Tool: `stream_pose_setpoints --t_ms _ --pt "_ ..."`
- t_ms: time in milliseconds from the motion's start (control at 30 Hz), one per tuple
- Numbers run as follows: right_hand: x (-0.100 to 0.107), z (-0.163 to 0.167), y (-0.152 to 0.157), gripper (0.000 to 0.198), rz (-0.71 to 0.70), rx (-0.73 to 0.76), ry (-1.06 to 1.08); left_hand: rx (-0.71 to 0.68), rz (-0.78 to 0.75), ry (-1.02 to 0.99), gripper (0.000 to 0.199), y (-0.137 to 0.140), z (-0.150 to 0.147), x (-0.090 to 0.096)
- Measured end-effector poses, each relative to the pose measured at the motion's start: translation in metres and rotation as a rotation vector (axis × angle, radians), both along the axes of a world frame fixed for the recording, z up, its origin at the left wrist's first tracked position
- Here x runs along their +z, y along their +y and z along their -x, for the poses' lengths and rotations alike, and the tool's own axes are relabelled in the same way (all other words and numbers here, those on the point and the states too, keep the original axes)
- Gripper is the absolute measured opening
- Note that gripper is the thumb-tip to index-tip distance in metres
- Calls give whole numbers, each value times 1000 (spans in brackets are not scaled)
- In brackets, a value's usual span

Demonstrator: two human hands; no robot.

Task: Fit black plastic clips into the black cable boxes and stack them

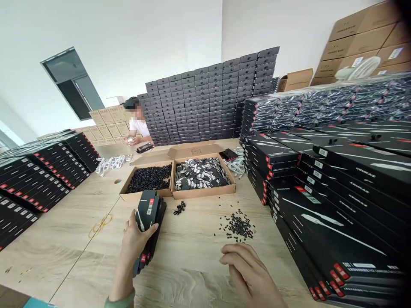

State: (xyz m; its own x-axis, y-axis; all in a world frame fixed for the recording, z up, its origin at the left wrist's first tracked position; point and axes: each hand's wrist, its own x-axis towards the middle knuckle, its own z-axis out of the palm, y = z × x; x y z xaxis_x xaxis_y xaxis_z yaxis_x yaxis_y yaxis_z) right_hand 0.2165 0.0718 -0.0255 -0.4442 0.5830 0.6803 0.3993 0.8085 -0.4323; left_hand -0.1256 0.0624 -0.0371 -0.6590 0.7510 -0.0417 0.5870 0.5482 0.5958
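My left hand (135,239) grips a black cable packaging box (149,214) with a red-and-white label, thumb across its front and fingers around its left side. More black boxes lie directly under or behind it, partly covered. To the right, my right hand (248,273) hovers over the table with fingers loosely curved and nothing visible in them. Just beyond its fingertips lies a scattered pile of tiny black pieces (240,225). A small cluster of black rings or clips (180,208) sits between the hands, nearer the held box.
Behind are a carton of small black parts (122,188) and a carton of black-and-white tags (205,192). Black box stacks stand left (48,171) and right (321,231). White cables (111,164) and yellow rubber bands (101,225) lie leftward. A person (139,124) sits across.
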Motion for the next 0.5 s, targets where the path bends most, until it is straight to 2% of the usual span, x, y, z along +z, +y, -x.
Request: stream_pose_setpoints --t_ms 133,200,267,300,367,400,433,500 --pt "7 8 3 27 68 72 -42 65 -88 -69 110 -2 -13 10" --pt "12 13 5 27 157 99 -21 9 -164 -153 105 -8 -28 19" --pt "18 19 8 24 331 95 24 -127 -250 -449 90 -19 -50 27" --pt "21 22 10 22 421 81 53 -189 -289 -731 83 -24 -63 29" --pt "28 29 15 23 513 50 112 -209 -281 -1261 80 -34 -91 27" --pt "31 31 18 26 511 36 132 -202 -253 -1436 80 -38 -106 23" --pt "34 33 21 27 492 21 141 -193 -229 -1530 79 -40 -120 19" --pt "38 35 28 24 480 -25 119 -182 -221 -1582 76 -42 -146 9"
